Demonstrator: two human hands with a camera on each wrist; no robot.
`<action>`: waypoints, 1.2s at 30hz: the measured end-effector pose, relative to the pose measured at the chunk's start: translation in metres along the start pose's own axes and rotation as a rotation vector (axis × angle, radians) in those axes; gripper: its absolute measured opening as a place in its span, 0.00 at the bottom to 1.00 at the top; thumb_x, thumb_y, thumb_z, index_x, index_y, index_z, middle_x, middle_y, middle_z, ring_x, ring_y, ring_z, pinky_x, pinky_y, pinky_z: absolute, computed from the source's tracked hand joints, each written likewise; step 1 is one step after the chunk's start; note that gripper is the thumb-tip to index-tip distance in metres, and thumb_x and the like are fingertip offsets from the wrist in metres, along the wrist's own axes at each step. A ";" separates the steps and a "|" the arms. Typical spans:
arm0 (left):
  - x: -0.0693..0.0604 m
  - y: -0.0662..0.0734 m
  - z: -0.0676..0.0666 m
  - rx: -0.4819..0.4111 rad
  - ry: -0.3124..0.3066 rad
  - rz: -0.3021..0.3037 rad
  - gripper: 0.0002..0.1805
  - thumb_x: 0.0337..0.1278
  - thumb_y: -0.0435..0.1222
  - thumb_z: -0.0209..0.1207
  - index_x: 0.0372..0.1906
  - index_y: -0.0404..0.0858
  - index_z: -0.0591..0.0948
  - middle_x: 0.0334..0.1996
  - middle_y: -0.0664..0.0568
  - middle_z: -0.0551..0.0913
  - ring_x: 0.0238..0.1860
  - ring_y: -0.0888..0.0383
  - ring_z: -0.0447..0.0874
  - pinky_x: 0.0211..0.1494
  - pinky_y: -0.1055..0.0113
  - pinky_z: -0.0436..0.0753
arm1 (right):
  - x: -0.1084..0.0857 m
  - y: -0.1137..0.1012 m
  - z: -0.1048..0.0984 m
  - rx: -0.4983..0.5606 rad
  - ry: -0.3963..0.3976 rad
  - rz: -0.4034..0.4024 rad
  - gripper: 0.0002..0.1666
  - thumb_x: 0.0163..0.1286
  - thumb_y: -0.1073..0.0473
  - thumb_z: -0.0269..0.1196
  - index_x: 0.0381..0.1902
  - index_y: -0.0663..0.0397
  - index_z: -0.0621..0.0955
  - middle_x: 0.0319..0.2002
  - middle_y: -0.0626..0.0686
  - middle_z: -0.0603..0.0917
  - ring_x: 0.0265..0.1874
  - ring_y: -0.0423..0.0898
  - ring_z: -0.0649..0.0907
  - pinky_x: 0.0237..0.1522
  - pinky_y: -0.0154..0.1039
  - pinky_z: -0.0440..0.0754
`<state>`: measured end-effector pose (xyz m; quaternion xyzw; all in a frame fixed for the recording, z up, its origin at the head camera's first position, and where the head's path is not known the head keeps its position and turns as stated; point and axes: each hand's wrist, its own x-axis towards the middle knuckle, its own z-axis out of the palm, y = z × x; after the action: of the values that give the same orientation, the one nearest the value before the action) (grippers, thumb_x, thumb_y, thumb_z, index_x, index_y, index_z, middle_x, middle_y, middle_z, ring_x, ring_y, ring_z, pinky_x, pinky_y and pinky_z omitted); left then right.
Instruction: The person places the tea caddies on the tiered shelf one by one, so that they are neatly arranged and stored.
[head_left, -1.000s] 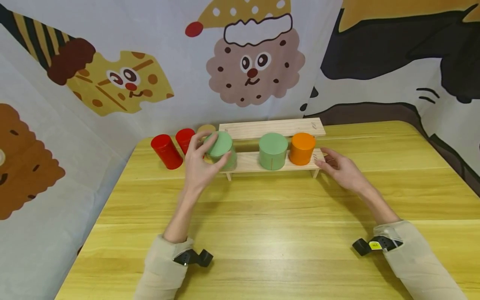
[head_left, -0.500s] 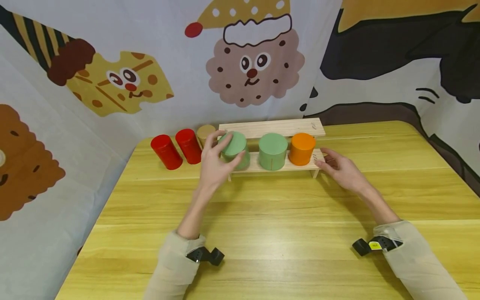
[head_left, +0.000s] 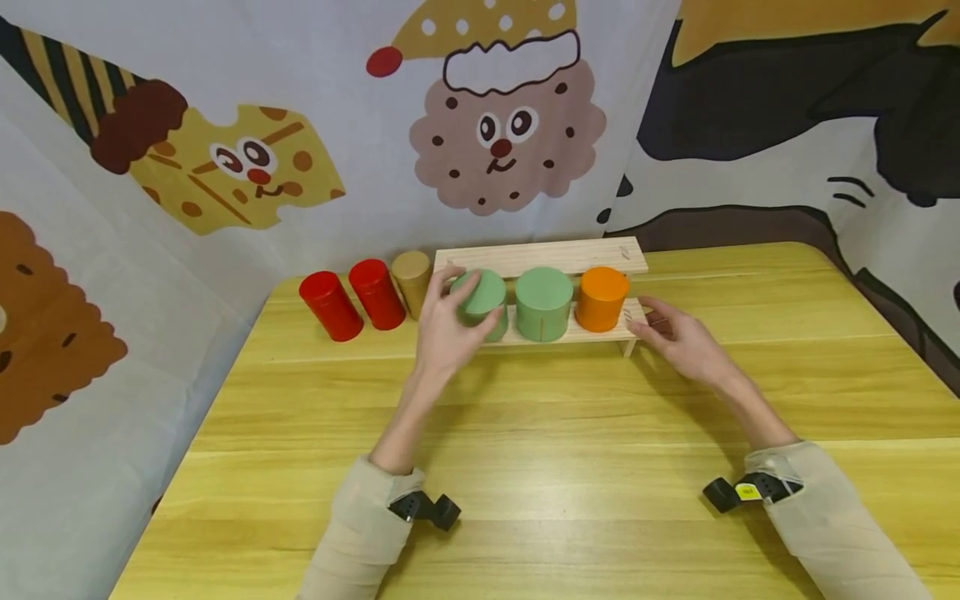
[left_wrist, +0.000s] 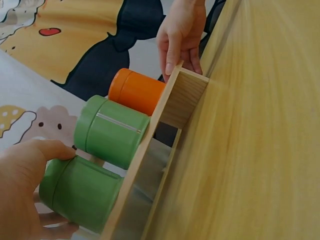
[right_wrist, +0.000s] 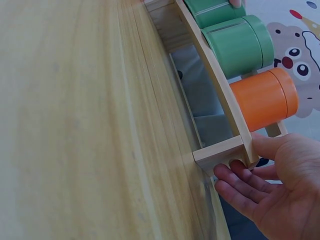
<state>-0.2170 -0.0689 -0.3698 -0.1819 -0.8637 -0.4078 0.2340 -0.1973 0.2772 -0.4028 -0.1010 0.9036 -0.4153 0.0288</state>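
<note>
My left hand (head_left: 448,337) grips a green canister (head_left: 483,290), thumb and fingers around its sides and near its lid. The canister stands at the left part of the lower step of a two-step wooden rack (head_left: 540,257). Beside it on the same step are a second green canister (left_wrist: 112,131) and an orange canister (head_left: 602,298), with a narrow gap between the two green ones. At the rack's right end, my right hand (right_wrist: 285,182) holds the edge of the lower step, thumb above and fingers against the end support.
Left of the rack stand two red canisters (head_left: 331,306) and a tan canister (head_left: 412,283). The wooden table (head_left: 562,467) extends toward me. Behind it hangs a white cloth (head_left: 360,100) printed with cartoon figures, close to the rack's back.
My left hand has slid the green canister rightward along the lower step, nearer the second green one. The tan canister has come into fuller view. My right hand stays on the rack's end.
</note>
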 end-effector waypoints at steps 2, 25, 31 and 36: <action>-0.001 -0.001 0.001 0.014 -0.004 -0.008 0.31 0.51 0.40 0.73 0.61 0.33 0.82 0.63 0.39 0.72 0.61 0.43 0.73 0.61 0.52 0.77 | 0.000 0.000 0.000 0.000 0.000 -0.003 0.42 0.80 0.46 0.53 0.77 0.69 0.55 0.63 0.76 0.71 0.58 0.70 0.76 0.60 0.64 0.74; 0.000 -0.001 -0.010 -0.097 -0.040 -0.047 0.33 0.60 0.49 0.68 0.66 0.36 0.79 0.66 0.40 0.69 0.64 0.48 0.69 0.61 0.51 0.76 | 0.000 0.001 0.001 -0.011 0.007 -0.007 0.42 0.80 0.45 0.53 0.77 0.69 0.56 0.63 0.76 0.70 0.59 0.70 0.76 0.60 0.65 0.73; 0.000 -0.006 -0.016 -0.124 -0.013 -0.017 0.29 0.62 0.47 0.66 0.63 0.35 0.80 0.64 0.40 0.71 0.62 0.47 0.71 0.57 0.48 0.76 | 0.000 0.000 0.002 -0.009 0.006 -0.005 0.42 0.80 0.45 0.53 0.77 0.69 0.56 0.63 0.76 0.71 0.58 0.70 0.76 0.60 0.65 0.73; -0.001 -0.013 -0.023 -0.110 0.014 -0.007 0.28 0.63 0.47 0.66 0.63 0.36 0.80 0.63 0.43 0.73 0.61 0.47 0.72 0.59 0.47 0.74 | 0.000 0.001 0.002 -0.012 0.010 -0.004 0.42 0.80 0.45 0.53 0.77 0.69 0.56 0.62 0.76 0.71 0.58 0.70 0.76 0.60 0.65 0.73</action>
<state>-0.2166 -0.0950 -0.3656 -0.1885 -0.8390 -0.4566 0.2282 -0.1974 0.2768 -0.4048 -0.1009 0.9061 -0.4102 0.0231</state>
